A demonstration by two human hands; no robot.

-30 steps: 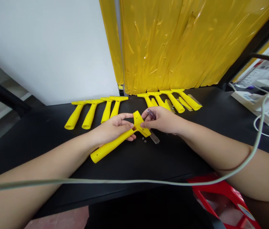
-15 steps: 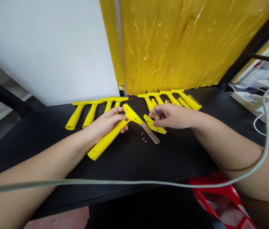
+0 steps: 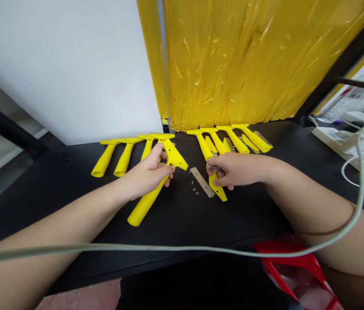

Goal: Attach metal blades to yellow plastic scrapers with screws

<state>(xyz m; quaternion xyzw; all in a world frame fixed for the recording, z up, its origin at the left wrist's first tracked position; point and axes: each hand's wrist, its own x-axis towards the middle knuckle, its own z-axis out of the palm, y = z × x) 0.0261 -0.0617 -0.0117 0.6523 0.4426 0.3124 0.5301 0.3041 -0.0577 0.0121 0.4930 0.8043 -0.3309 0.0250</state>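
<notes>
My left hand [image 3: 154, 171] is closed around a yellow plastic scraper handle [image 3: 146, 206], its flat, holed head pointing up and to the right. In my right hand [image 3: 235, 170] is a yellow cover plate [image 3: 220, 192], gripped between thumb and fingers. A small metal piece [image 3: 214, 168] shows by the curled fingers, too small to name. Between the hands a flat metal blade [image 3: 202, 182] lies on the black tabletop [image 3: 175, 219]. Just left of it are a small screw [image 3: 192, 183] and two washers [image 3: 195, 191].
Several yellow scraper handles [image 3: 103, 160] stand in a row at the back left. More handles [image 3: 238, 140], some with loose plates and blades, line the back right. A white cable [image 3: 182, 247] crosses the front. A power strip [image 3: 337, 140] sits at the right, a red object [image 3: 298, 267] below.
The scraper handle has tilted and its head has moved away from the blade. My right hand has brought the cover plate nearer to me and turned it steeper beside the blade.
</notes>
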